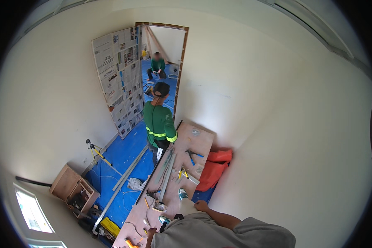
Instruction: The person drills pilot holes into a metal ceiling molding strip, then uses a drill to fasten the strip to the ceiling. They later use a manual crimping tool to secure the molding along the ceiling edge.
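Note:
My right hand point(201, 205) rests by my trouser leg with its fingers curled in; whether anything is inside them is hidden. My left hand point(151, 232) shows only in part beside my grey shirt, its fingers mostly out of sight. Nearest to it on the long wooden worktop point(140, 215) are a small yellow-and-black tool point(145, 232) and a yellow power tool point(131, 243). Farther up lie a small open box point(158, 206), grey metal channels point(167, 177), yellow-handled snips point(183, 172) and a blue-handled cutter point(192, 156). My shoes point(183, 194) show below my legs.
A co-worker in green point(157, 120) stands at the worktop's far left, back turned. Another person point(157, 67) squats beyond the doorway. Blue sheeting point(130, 144) covers the floor, with a yellow tripod point(99, 155), long metal channels point(126, 177) and a wooden chest point(66, 182) on it. Red sheeting point(213, 171) lies right.

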`<state>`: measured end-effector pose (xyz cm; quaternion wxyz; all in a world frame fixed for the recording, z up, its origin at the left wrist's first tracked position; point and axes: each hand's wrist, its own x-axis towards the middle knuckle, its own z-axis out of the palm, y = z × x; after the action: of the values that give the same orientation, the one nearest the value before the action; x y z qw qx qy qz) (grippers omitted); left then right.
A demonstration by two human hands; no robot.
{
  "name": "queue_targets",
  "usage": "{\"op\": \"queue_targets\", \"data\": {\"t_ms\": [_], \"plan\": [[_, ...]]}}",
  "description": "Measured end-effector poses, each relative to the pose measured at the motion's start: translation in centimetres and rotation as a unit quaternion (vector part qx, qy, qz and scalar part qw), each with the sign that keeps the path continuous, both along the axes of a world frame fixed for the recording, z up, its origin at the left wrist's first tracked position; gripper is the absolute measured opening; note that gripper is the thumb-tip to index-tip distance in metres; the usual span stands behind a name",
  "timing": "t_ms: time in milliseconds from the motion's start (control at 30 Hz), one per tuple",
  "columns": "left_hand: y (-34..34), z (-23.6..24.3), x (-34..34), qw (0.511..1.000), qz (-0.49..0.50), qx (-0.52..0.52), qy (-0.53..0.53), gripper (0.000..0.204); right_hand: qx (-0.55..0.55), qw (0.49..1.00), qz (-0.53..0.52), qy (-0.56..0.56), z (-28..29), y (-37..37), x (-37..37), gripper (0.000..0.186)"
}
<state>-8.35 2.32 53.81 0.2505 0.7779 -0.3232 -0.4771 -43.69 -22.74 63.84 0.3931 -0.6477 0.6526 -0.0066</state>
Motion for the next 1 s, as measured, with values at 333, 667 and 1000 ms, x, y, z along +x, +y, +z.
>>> {"op": "queue_targets", "data": {"t_ms": [333, 667, 1000], "plan": [[2.4, -0.8, -1.2, 0.986, -0.016, -0.155, -0.052, 0.021, -0.029, 0.999, 0.017, 0.007, -0.5, -0.4, 0.3, 0.037], [1.7, -0.6, -1.3, 0.988, 0.130, 0.034, 0.071, 0.041, -0.018, 0.999, 0.033, 0.028, -1.1, -1.0, 0.3, 0.035], [2.2, -0.3, -0.8, 0.995, 0.079, 0.026, 0.058, 0.034, -0.037, 0.999, 0.039, -0.002, -2.0, -1.1, 0.2, 0.040]]}}
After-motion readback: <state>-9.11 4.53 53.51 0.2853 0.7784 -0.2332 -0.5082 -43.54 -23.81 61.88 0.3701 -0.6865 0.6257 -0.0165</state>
